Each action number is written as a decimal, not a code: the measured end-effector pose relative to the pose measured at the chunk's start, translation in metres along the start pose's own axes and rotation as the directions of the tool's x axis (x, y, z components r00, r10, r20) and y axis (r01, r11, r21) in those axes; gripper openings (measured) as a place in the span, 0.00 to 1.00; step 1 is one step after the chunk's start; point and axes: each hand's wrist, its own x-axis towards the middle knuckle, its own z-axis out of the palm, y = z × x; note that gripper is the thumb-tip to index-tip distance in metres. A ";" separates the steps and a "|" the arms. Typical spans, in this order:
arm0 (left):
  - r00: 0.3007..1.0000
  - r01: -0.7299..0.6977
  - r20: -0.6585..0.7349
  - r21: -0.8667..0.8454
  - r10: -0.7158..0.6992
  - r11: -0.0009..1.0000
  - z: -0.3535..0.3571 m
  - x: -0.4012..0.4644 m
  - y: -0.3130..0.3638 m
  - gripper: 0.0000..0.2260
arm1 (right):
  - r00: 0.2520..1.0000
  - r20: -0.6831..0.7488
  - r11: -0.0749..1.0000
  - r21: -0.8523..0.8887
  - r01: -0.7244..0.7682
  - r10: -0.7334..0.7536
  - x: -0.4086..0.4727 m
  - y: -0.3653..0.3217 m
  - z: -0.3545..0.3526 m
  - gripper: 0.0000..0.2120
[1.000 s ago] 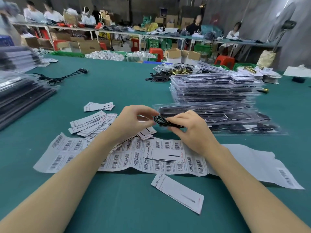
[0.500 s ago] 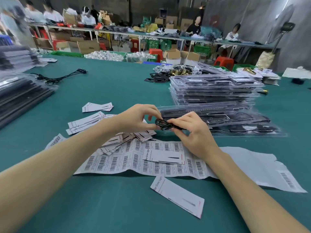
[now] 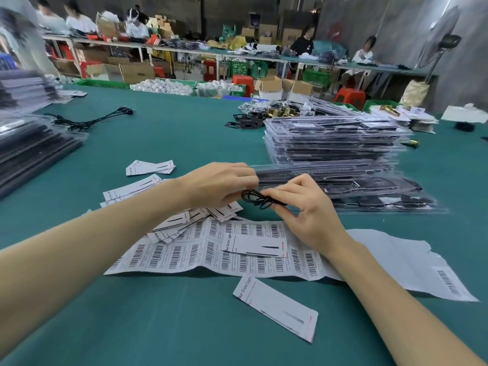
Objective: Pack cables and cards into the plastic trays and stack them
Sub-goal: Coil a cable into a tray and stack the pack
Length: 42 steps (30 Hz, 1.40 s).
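Two hands hold a small black cable.
The left hand (image 3: pixel 219 184) and right hand (image 3: pixel 306 207) each grip the coiled cable (image 3: pixel 260 199) between them, above the barcode sheet (image 3: pixel 211 249); trays (image 3: pixel 335 143) sit just behind.

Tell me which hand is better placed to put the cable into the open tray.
The right hand, probably. It pinches the cable and lies nearest the open tray. The left hand holds only the coil's far end.
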 end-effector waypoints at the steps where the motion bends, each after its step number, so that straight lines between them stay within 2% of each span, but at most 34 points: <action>1: 1.000 0.029 -0.008 -0.018 -0.029 0.999 0.000 -0.001 -0.001 0.05 | 1.000 -0.001 1.000 -0.009 0.026 -0.026 0.000 0.000 0.000 0.14; 3: 0.999 0.039 0.005 -0.047 -0.038 0.998 0.000 0.000 0.001 0.07 | 1.000 -0.020 1.000 -0.007 0.015 -0.016 -0.003 0.002 0.002 0.14; 5: 1.000 0.012 0.009 -0.087 -0.011 0.996 -0.001 0.003 0.006 0.09 | 0.997 -0.049 0.998 0.027 -0.058 0.059 -0.004 0.004 0.003 0.14; 9: 0.999 0.042 -0.012 -0.242 -0.046 0.969 -0.005 0.007 0.008 0.10 | 0.996 -0.048 0.994 0.073 -0.077 0.080 -0.004 0.003 0.006 0.14; 12: 0.999 0.045 -0.009 -0.231 -0.049 0.972 -0.001 0.008 0.012 0.09 | 0.995 -0.055 0.992 0.096 -0.082 0.087 -0.004 0.003 0.004 0.14; 15: 0.999 0.034 -0.017 -0.214 -0.039 0.976 0.005 0.007 0.015 0.08 | 0.998 -0.028 0.996 0.072 -0.046 0.048 -0.006 0.003 0.000 0.14; 19: 0.992 0.090 -0.058 -0.266 -0.110 0.960 0.008 0.004 0.011 0.05 | 0.997 0.053 0.999 -0.016 0.051 -0.050 -0.009 0.006 -0.009 0.14; 22: 0.990 0.113 -0.047 -0.275 -0.131 0.955 0.010 0.002 0.008 0.04 | 0.995 0.077 0.994 -0.091 0.064 -0.057 -0.009 0.006 -0.012 0.14; 25: 0.987 0.133 -0.052 -0.281 -0.153 0.950 0.010 -0.001 0.004 0.04 | 0.996 0.088 0.996 -0.085 0.036 -0.028 -0.009 0.005 -0.013 0.13; 35: 0.995 -0.083 -0.052 -0.038 0.081 0.996 0.008 -0.007 0.008 0.07 | 0.994 0.104 0.995 -0.100 0.025 -0.015 -0.013 0.003 -0.012 0.12; 38: 0.999 -0.032 -0.036 0.017 0.033 0.999 0.012 -0.002 0.012 0.07 | 0.994 0.108 0.993 -0.113 0.029 -0.016 -0.012 0.001 -0.009 0.11; 42: 0.997 0.029 0.066 0.020 -0.030 0.999 0.015 0.007 0.016 0.09 | 0.993 0.116 0.993 -0.121 0.002 0.012 -0.011 0.003 -0.006 0.11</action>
